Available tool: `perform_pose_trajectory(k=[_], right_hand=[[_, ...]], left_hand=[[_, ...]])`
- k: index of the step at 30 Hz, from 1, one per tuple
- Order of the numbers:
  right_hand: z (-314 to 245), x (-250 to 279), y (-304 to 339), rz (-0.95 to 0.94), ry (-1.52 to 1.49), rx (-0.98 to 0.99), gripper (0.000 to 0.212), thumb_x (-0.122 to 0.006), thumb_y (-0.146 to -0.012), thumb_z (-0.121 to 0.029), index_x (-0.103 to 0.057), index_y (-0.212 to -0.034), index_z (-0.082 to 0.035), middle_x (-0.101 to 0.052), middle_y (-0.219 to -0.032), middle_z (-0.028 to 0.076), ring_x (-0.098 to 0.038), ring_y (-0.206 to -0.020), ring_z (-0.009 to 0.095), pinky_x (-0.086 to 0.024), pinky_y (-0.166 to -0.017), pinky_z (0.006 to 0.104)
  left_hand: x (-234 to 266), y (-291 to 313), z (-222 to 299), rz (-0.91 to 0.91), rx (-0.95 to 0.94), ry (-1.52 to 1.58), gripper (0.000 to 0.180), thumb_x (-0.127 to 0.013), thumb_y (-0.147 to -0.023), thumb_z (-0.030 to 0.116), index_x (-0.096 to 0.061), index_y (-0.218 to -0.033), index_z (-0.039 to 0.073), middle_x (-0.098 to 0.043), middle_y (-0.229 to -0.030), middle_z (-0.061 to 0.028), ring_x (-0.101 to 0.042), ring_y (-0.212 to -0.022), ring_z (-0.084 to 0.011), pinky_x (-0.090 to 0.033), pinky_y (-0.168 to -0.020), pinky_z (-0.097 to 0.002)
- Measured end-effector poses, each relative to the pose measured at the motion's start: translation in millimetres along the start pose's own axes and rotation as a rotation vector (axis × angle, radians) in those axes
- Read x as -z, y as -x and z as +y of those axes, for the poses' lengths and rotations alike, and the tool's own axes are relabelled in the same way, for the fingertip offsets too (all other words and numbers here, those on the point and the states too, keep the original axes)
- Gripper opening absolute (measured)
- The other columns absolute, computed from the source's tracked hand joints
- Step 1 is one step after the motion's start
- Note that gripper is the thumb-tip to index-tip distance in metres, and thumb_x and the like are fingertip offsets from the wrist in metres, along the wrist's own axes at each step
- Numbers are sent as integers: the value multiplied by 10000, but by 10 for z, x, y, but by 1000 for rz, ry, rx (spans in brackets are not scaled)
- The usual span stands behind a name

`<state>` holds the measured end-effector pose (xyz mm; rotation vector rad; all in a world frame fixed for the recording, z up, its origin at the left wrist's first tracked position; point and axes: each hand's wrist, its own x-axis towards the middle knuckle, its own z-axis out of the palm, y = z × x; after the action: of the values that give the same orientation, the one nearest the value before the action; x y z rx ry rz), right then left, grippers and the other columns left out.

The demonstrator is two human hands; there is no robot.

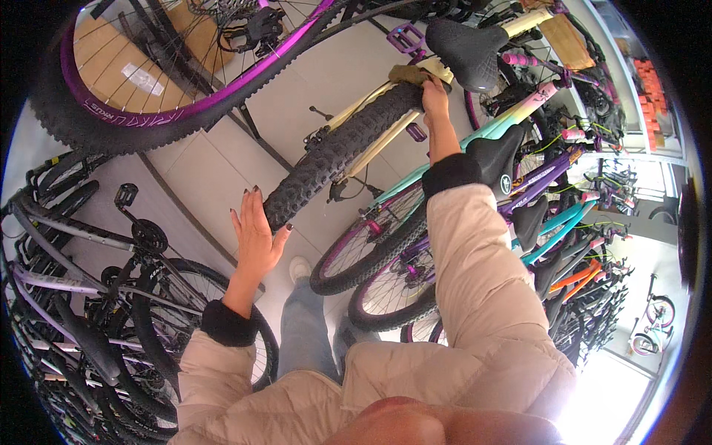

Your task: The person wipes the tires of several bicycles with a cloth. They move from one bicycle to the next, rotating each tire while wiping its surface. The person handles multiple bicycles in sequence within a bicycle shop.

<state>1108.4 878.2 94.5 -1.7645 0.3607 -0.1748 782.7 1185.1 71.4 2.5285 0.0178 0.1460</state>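
Note:
A cream-coloured bicycle (365,111) stands before me, its rear wheel toward me. Its thick black knobby tyre (345,144) runs diagonally between my two hands. My left hand (256,236) lies against the near, lower end of the tyre, fingers stretched out and thumb apart. At the tyre's upper end, my right hand (436,102) grips a brown cloth (410,73) by the cream frame tubes, just below the black saddle (467,53). The cloth bunches over the top of the tyre; my right fingertips are partly hidden by it.
A wheel with a purple rim (215,93) fills the upper left, a cardboard box (111,63) behind it. Dark bicycles (148,237) crowd the left. Close on my right stand a teal bicycle (393,189) and a row of others. Grey floor tiles (289,96) show between.

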Motion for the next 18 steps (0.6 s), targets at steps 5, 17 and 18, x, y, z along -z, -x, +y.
perform_pose_trajectory(k=[5, 17, 18], right_hand=[[-298, -88, 877, -205, 256, 250, 265, -499, -727, -42, -676, -923, -69, -614, -732, 85, -588, -723, 179, -464, -665, 336], [-523, -655, 3032, -590, 49, 521, 294, -522, -697, -31, -631, -963, -91, -596, -1005, 93, -522, -957, 290, -454, -819, 385], [-617, -551, 2841, -595, -92, 393, 310, -496, -710, -16, -630, -981, -82, -600, -1007, 106, -532, -968, 297, -445, -859, 389]], left_hand=[[-34, 16, -38, -43, 13, 65, 869, -655, -792, 312, -158, -1429, -8, -263, -1445, -230, -220, -1360, -413, -142, -1056, -637], [-330, 138, -424, -109, -101, -223, 759, -598, -827, 369, -259, -1430, 57, -248, -1467, -209, -189, -1384, -387, -103, -1068, -645], [-333, 132, -379, -47, -6, -118, 784, -608, -824, 361, -234, -1433, 40, -247, -1468, -211, -192, -1383, -386, -113, -1064, -648]])
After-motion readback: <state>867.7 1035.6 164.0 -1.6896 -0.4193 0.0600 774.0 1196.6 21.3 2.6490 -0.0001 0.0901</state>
